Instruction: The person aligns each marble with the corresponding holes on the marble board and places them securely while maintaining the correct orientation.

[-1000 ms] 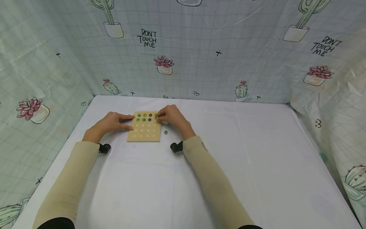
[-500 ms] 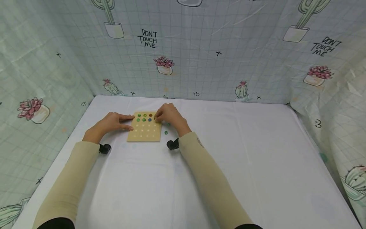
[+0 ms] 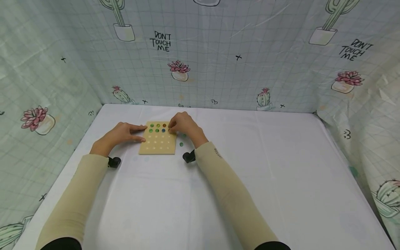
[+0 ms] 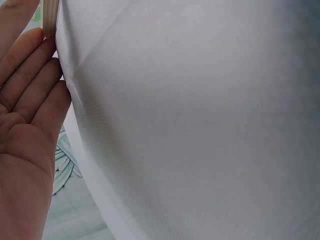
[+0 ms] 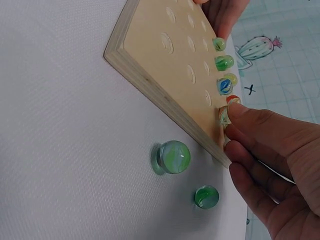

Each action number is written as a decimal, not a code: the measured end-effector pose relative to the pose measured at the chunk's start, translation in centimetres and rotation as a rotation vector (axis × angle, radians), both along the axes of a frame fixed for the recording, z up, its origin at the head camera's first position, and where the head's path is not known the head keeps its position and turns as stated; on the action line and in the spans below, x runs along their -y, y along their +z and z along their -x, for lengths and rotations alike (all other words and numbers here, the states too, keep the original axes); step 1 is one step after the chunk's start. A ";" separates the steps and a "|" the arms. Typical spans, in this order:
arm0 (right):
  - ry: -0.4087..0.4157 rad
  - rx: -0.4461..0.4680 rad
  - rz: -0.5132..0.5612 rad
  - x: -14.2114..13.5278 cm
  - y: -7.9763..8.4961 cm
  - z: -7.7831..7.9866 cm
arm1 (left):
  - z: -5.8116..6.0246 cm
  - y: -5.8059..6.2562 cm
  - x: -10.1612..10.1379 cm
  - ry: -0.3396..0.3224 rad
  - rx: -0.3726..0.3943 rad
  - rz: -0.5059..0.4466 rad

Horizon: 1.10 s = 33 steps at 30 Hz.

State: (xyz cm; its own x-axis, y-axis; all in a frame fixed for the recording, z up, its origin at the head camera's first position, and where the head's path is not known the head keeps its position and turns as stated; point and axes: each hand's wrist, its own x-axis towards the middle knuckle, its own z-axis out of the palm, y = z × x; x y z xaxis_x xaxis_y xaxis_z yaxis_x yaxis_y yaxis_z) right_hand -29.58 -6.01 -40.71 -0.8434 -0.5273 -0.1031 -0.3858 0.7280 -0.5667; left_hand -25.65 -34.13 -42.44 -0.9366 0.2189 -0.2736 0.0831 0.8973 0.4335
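Observation:
A square wooden board [image 3: 160, 140] with rows of round hollows lies on the white cloth. Glass marbles sit in its two far rows, among them a blue marble [image 3: 163, 130] and an amber-red marble [image 3: 164, 125]. At the board's left edge, my left hand [image 3: 120, 134] touches the wood with thumb and fingers spread. My right hand [image 3: 186, 128] is over the far right corner. Its thumb and fingers pinch a clear marble [image 5: 224, 115] at the second row's right end, partly hidden by the thumb. The top right hollow is covered by this hand.
Two loose green marbles lie right of the board: one nearer marble [image 5: 174, 157] and one farther marble [image 5: 206, 197]. A patterned curtain [image 3: 212, 76] with cactus drawings stands behind the table and at both sides.
My right hand has shifted slightly left and away over the board, covering the marble in the top right hollow. The left hand and the board stay in place.

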 end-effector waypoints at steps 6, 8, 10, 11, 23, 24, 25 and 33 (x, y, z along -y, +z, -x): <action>0.017 0.007 -0.007 -0.2 0.1 -0.1 | -0.2 0.0 0.0 0.000 -0.007 -0.001; 0.018 0.013 -0.003 -0.3 0.2 -0.1 | -0.2 0.0 0.0 0.002 -0.010 -0.001; 0.012 0.018 0.005 -0.4 0.1 -0.2 | -0.2 -0.1 0.0 0.003 -0.015 0.001; 0.007 0.021 0.011 -0.5 0.1 -0.2 | -0.2 -0.1 0.0 0.001 -0.018 0.001; 0.038 -0.039 -0.027 -3.0 0.4 -0.4 | -0.1 -0.1 0.1 -0.004 -0.026 0.000; 0.050 -0.044 -0.031 -3.2 0.5 -0.3 | -0.1 -0.1 0.1 -0.003 -0.025 0.000; 0.064 -0.047 -0.030 -3.5 0.5 -0.4 | -0.1 -0.1 0.1 -0.003 -0.023 0.000; 0.151 -0.043 -0.055 -5.5 0.8 -0.8 | 0.0 -0.1 0.1 -0.003 -0.014 -0.001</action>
